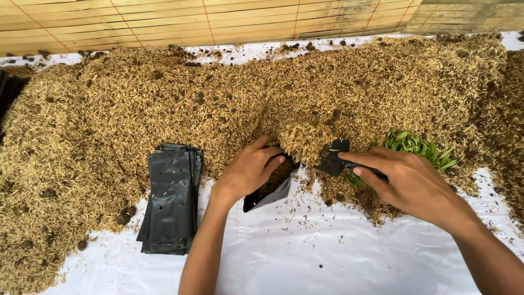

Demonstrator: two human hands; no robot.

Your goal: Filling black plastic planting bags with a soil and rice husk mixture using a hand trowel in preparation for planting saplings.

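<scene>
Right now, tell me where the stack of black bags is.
In the head view the stack of black bags lies flat on the white sheet, at the edge of the husk pile, just left of the left hand.

the black bag (271,192) was half hidden behind the left hand (248,169); husks (303,139) covered its mouth beyond the fingertips, and both forearms ran off the bottom edge.

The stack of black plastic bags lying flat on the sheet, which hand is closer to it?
Left. The left hand is just right of the stack of black bags, holding open a black bag; the right hand is farther right, near the green seedlings.
</scene>
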